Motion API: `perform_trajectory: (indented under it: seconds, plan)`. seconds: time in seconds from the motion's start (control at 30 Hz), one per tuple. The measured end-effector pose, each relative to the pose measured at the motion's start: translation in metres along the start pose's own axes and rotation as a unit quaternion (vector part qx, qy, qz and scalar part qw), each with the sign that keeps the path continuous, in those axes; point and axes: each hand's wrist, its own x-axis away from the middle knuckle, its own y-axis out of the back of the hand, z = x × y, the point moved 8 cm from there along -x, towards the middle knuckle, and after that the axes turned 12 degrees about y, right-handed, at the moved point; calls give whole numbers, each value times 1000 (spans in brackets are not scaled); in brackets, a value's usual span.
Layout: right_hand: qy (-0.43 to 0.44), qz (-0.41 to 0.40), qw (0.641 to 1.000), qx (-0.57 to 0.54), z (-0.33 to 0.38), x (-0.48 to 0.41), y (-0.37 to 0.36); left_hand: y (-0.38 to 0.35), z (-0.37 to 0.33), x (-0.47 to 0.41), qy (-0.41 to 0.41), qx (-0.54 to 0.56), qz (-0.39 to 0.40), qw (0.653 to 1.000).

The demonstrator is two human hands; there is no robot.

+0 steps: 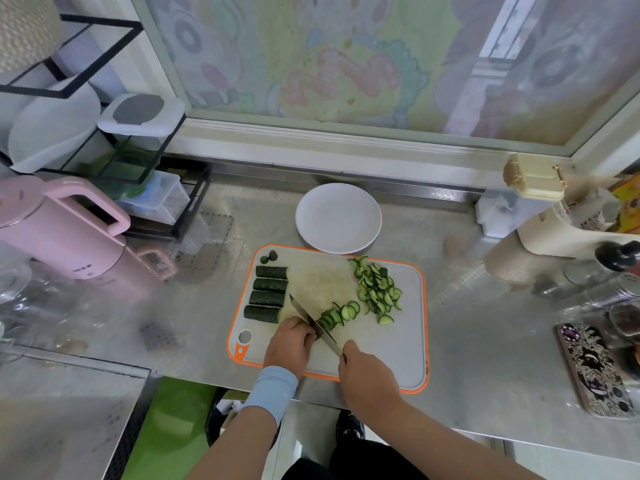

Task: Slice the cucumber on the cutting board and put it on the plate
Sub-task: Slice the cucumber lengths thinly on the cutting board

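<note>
Halfway there: right hand [367, 372] grips the knife [313, 323], left hand [289, 342] pins the cucumber [327, 320], four chunks [266, 294] wait, plate [337, 218] bare.

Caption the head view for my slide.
Right hand knifes cucumber held by left hand; plate bare.

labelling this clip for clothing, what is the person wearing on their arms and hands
Both hands are bare: no gloves, rings or watch show. The left hand has a light blue-grey band or cuff wrapped around the wrist, with bare forearm below it. The right hand and its forearm are uncovered, with no sleeve in view.
</note>
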Motion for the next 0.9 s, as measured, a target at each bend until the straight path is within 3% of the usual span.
perform_trajectory:
  seconds: [0.47,0.9]
  plan:
    - [14,33,998,-46,11,-26,-8,1,3,3,-12,27,-2,1000]
    - [12,-2,1000,-17,3,3,5,-1,3,0,7,-2,4,1000]
